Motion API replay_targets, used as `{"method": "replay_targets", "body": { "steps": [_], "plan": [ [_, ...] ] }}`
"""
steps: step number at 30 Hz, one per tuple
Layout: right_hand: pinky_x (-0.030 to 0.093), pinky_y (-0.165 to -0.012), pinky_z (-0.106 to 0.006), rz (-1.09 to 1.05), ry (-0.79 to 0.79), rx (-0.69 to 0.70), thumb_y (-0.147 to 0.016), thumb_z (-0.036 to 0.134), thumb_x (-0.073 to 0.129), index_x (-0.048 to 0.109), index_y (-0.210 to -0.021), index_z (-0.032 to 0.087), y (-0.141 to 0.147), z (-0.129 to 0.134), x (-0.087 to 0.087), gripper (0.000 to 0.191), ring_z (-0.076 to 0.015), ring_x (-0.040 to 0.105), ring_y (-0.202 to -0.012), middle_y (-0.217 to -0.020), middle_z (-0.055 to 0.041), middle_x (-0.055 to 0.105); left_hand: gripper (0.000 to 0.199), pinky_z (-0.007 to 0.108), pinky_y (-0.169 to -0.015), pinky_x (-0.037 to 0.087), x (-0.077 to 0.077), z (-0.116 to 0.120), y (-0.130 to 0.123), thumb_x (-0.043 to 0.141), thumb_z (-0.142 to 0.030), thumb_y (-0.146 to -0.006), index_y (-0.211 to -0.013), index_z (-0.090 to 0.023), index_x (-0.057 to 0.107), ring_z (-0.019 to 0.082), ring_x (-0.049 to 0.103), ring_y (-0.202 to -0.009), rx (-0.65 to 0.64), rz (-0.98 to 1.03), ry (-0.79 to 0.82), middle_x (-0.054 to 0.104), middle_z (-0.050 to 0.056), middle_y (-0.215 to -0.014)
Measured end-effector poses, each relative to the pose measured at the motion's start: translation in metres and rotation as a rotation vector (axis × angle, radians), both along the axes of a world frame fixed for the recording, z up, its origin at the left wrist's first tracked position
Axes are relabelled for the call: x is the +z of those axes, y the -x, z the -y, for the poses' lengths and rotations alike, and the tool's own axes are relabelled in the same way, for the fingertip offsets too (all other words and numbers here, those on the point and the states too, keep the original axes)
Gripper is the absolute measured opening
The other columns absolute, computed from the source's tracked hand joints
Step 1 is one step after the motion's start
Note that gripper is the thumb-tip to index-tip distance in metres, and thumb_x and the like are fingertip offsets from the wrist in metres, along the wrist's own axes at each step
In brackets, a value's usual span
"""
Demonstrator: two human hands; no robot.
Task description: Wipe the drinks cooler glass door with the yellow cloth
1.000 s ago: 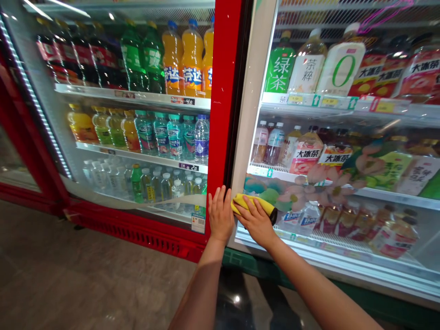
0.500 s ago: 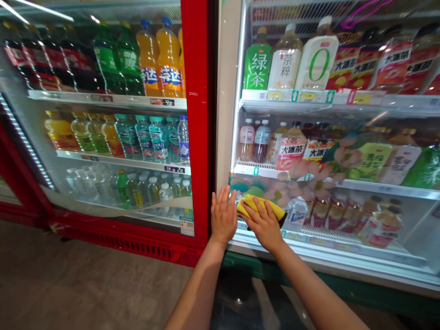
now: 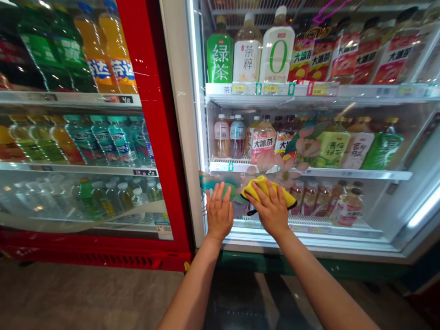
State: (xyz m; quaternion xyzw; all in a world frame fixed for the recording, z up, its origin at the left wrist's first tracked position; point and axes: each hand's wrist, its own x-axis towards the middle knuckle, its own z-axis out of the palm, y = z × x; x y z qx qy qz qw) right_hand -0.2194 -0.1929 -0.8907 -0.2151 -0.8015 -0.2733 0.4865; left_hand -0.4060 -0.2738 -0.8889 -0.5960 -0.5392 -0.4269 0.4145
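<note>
Head view | lower center: left hand [image 3: 219, 213] flat on the glass door of a drinks cooler [image 3: 180, 114], fingers spread wide, holding nothing | just right of it: right hand [image 3: 270, 211], fingers spread, pressing a yellow cloth [image 3: 266, 189] against the glass | upper right: bottled drinks [image 3: 247, 55] on shelves behind the glass | left of center: red cooler frame [image 3: 154, 137]

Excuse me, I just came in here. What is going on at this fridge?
A person stands at a red-framed drinks fridge. Their right hand presses a yellow cloth against the glass door, and their left hand lies open on the same glass, just beside the cloth. Behind the glass, bottled drinks such as a green tea bottle stand on the shelves.
</note>
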Motion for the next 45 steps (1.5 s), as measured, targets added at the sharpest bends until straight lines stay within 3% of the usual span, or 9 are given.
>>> {"method": "replay_targets", "body": {
  "steps": [7,13,21,27,33,36,39,42,45],
  "plan": [
    [0.016,-0.127,-0.057,0.018,-0.052,0.004,-0.095,0.014,0.058,0.068,-0.129,0.035,-0.025,-0.006,-0.013,0.041,-0.0278,0.012,-0.158,-0.153,0.0032,0.053,0.071,0.054,-0.127,0.019,-0.002,-0.012,-0.026,0.050,-0.010,-0.095,-0.160,-0.023,0.023,0.025,0.028,-0.153,-0.065,-0.082,0.020,0.044,0.015,-0.158],
    [0.016,-0.126,-0.061,-0.083,0.054,-0.112,-0.094,0.008,0.054,0.055,-0.144,0.036,-0.056,-0.026,0.018,0.058,-0.0289,0.009,-0.158,-0.159,0.0008,0.046,0.073,0.055,-0.127,0.018,-0.004,-0.026,-0.049,0.051,-0.010,-0.095,-0.161,-0.022,0.021,0.025,0.026,-0.154,-0.077,-0.104,0.027,0.043,0.015,-0.159],
    [0.018,-0.128,-0.055,0.152,-0.087,0.000,-0.094,0.013,0.061,0.066,-0.131,0.039,-0.091,-0.030,-0.034,0.045,-0.0254,0.014,-0.157,-0.153,0.0071,0.053,0.077,0.054,-0.129,0.007,-0.012,-0.043,-0.075,0.054,-0.016,-0.095,-0.162,-0.021,0.016,0.025,0.018,-0.156,-0.071,-0.140,0.099,0.035,0.014,-0.163],
    [0.020,-0.125,-0.062,-0.057,0.043,-0.134,-0.092,0.005,0.055,0.055,-0.145,0.034,-0.120,-0.053,-0.008,0.060,-0.0303,0.011,-0.158,-0.163,-0.0012,0.039,0.080,0.055,-0.128,0.005,-0.017,-0.055,-0.092,0.056,-0.017,-0.094,-0.162,-0.020,0.014,0.025,0.014,-0.157,-0.073,-0.138,0.096,0.035,0.014,-0.163],
    [0.022,-0.125,-0.062,-0.067,-0.010,-0.141,-0.091,0.005,0.054,0.053,-0.146,0.036,-0.130,-0.053,-0.033,0.062,-0.0318,0.010,-0.158,-0.166,0.0010,0.032,0.084,0.054,-0.128,0.004,-0.022,-0.060,-0.103,0.058,-0.014,-0.091,-0.162,-0.022,0.014,0.024,0.013,-0.157,-0.117,-0.169,0.128,0.035,0.012,-0.163],
    [0.023,-0.125,-0.060,0.028,0.001,-0.145,-0.091,0.005,0.056,0.055,-0.143,0.040,-0.135,-0.058,-0.019,0.063,-0.0294,0.011,-0.158,-0.164,0.0045,0.038,0.085,0.054,-0.128,0.002,-0.024,-0.065,-0.111,0.058,-0.013,-0.089,-0.162,-0.022,0.016,0.023,0.011,-0.157,-0.131,-0.183,0.129,0.036,0.012,-0.162],
    [0.023,-0.124,-0.062,-0.178,0.074,-0.235,-0.090,0.003,0.050,0.042,-0.153,0.039,-0.156,-0.074,-0.005,0.072,-0.0295,0.015,-0.157,-0.167,0.0003,0.030,0.086,0.054,-0.128,0.001,-0.025,-0.068,-0.116,0.058,-0.013,-0.088,-0.162,-0.022,0.016,0.024,0.011,-0.157,-0.130,-0.172,0.136,0.035,0.012,-0.163],
    [0.023,-0.123,-0.065,-0.431,0.157,-0.313,-0.091,0.004,0.045,0.024,-0.160,0.035,-0.174,-0.081,-0.020,0.079,-0.0311,0.018,-0.156,-0.171,-0.0045,0.014,0.085,0.054,-0.128,0.002,-0.025,-0.070,-0.119,0.057,-0.013,-0.088,-0.162,-0.023,0.016,0.025,0.013,-0.157,-0.134,-0.174,0.146,0.033,0.011,-0.163],
    [0.023,-0.122,-0.067,-0.387,0.189,-0.289,-0.090,0.002,0.045,0.018,-0.162,0.033,-0.173,-0.074,-0.050,0.083,-0.0322,0.016,-0.157,-0.172,-0.0066,0.008,0.085,0.054,-0.129,0.002,-0.025,-0.070,-0.122,0.056,-0.012,-0.088,-0.162,-0.022,0.016,0.024,0.013,-0.157,-0.154,-0.187,0.140,0.035,0.012,-0.162]
  ]
}}
